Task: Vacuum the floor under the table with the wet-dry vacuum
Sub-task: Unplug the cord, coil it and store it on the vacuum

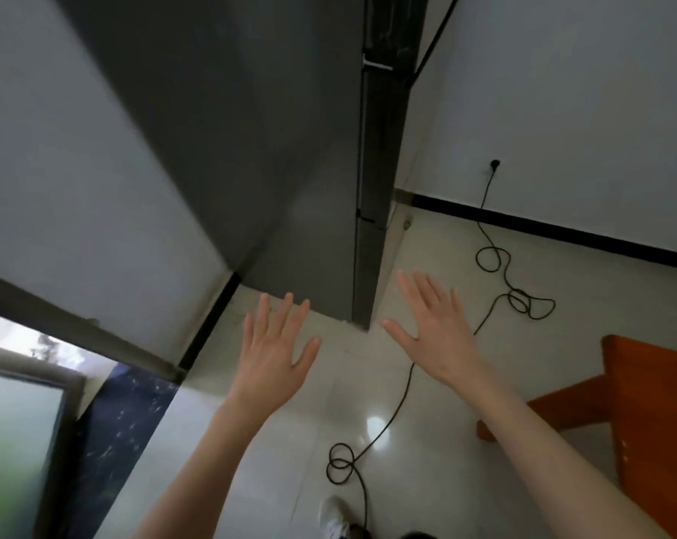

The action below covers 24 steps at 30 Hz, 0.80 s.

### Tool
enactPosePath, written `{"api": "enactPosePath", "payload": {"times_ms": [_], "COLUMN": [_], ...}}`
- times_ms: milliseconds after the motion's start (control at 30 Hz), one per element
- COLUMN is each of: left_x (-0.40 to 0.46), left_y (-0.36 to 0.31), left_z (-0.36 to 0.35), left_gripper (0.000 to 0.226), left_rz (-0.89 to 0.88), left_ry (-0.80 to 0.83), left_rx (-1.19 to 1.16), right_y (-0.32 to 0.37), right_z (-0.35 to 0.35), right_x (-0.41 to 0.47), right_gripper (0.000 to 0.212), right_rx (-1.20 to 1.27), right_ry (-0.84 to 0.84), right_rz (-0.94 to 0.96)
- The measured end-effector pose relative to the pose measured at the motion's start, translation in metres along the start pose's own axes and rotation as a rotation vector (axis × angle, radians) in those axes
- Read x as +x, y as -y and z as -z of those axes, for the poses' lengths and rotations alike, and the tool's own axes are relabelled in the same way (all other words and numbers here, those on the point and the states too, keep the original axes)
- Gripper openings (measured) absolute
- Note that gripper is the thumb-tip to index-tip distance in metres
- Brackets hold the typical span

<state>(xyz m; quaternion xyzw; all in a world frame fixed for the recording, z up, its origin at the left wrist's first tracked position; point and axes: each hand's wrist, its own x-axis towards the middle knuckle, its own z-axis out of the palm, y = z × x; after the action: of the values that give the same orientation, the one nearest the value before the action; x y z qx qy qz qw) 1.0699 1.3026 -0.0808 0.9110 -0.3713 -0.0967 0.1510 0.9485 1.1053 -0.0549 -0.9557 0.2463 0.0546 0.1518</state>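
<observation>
Plainly, in the head view both the left hand (276, 354) and the right hand (432, 328) are hovering flat with fingers spread, grasping nothing, while the wet-dry vacuum is sitting out of sight and only its presumed black cord (399, 402) is trailing from the wall plug (494, 164) in loose loops past a white shoe (333, 513). That cord is likely inviting a trip or a snag. The glossy pale tiled floor (251, 441) is reflecting light between a grey cabinet (298, 169), a white wall (562, 110) and an orange wooden table (648, 414).

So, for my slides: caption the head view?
Both hands open above tiled floor, black cord trailing from wall plug.
</observation>
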Motion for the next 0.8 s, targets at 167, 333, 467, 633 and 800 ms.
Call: {"api": "enactPosePath", "payload": {"times_ms": [167, 333, 467, 633, 800], "left_x": [0.035, 0.07, 0.107, 0.204, 0.316], "left_y": [-0.061, -0.09, -0.105, -0.166, -0.268], "left_z": [-0.01, -0.023, -0.043, -0.066, -0.074], "left_gripper": [0.087, 0.108, 0.113, 0.111, 0.077], "left_rz": [-0.172, -0.291, -0.329, -0.294, -0.349], "left_ry": [0.088, 0.141, 0.209, 0.198, 0.163], "left_rx": [-0.032, 0.002, 0.058, 0.049, -0.046], "right_y": [-0.051, -0.099, -0.147, -0.224, -0.305], "right_z": [0.016, 0.025, 0.032, 0.063, 0.114], "right_x": [-0.02, -0.003, 0.034, 0.101, 0.146], "right_gripper": [0.077, 0.075, 0.073, 0.072, 0.072], "right_rx": [-0.024, 0.018, 0.03, 0.029, 0.014], "right_ry": [-0.035, -0.095, -0.136, -0.134, -0.173], "right_rz": [-0.117, -0.231, -0.277, -0.286, -0.306]}}
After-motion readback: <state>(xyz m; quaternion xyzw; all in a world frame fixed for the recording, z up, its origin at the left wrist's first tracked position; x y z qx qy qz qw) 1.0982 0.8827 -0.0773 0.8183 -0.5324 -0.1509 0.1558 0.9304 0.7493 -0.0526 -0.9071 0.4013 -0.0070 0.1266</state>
